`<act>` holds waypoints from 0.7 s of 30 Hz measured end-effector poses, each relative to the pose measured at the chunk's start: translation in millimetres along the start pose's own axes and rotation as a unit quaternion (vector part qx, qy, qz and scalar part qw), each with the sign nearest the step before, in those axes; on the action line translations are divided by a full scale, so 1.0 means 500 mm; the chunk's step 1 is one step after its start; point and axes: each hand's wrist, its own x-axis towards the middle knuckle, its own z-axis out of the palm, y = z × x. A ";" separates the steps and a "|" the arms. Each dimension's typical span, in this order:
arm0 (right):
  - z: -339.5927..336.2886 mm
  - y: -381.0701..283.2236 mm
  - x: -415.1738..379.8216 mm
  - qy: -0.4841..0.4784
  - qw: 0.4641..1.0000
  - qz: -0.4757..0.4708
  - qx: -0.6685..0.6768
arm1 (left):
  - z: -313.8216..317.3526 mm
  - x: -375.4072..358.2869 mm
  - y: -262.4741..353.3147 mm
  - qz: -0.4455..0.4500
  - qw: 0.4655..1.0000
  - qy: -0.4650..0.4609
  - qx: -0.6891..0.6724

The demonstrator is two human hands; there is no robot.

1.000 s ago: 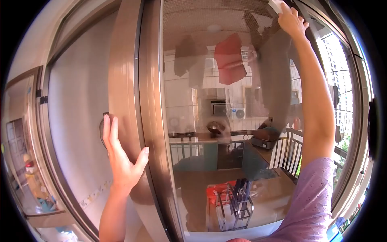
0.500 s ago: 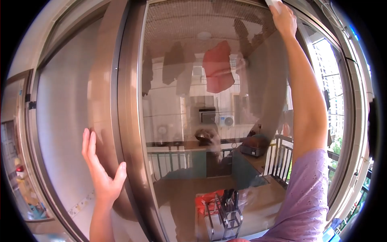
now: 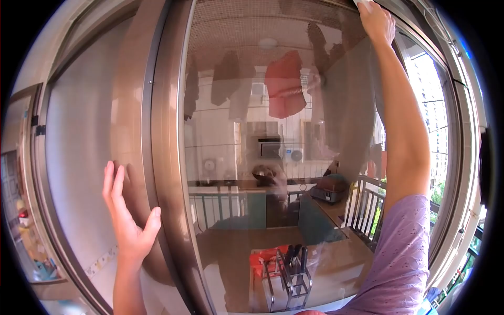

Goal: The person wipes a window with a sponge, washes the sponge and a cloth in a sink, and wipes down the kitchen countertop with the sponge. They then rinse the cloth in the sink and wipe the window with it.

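High at the upper right, my right hand (image 3: 379, 25) is closed on a small white cloth (image 3: 362, 2), pressed to the top corner of the glass pane (image 3: 336, 105). Only a sliver of the cloth shows past the fingers, so its exact kind is hard to make out. My left hand (image 3: 128, 223) is open with the thumb apart, beside the brown metal frame (image 3: 170, 136) of the sliding door. Whether its palm touches the frame cannot be seen. Nothing is in that hand.
Through the glass stand a knife rack (image 3: 289, 281) with knives and a red bag (image 3: 268, 257) on a counter. A dark basket (image 3: 328, 191) sits further back. The glass reflects hanging clothes, including a red garment (image 3: 285, 86), and a white railing (image 3: 362, 207). A window (image 3: 428, 89) is at right.
My right hand has moved slightly right and down along the top edge with the cloth. My left hand has shifted a little left and up in view, still open.
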 end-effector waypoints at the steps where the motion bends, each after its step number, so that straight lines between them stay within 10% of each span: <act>1: -0.009 -0.005 0.001 -0.019 1.000 0.011 -0.010 | 0.000 0.000 0.001 -0.001 1.000 0.001 -0.001; 9: 0.056 0.046 0.090 -0.215 0.968 0.067 -0.108 | -0.003 -0.001 -0.004 0.003 1.000 0.001 -0.013; 21: 0.145 -0.090 0.072 -0.195 0.975 0.104 0.010 | -0.003 -0.004 -0.014 0.014 0.999 0.027 -0.015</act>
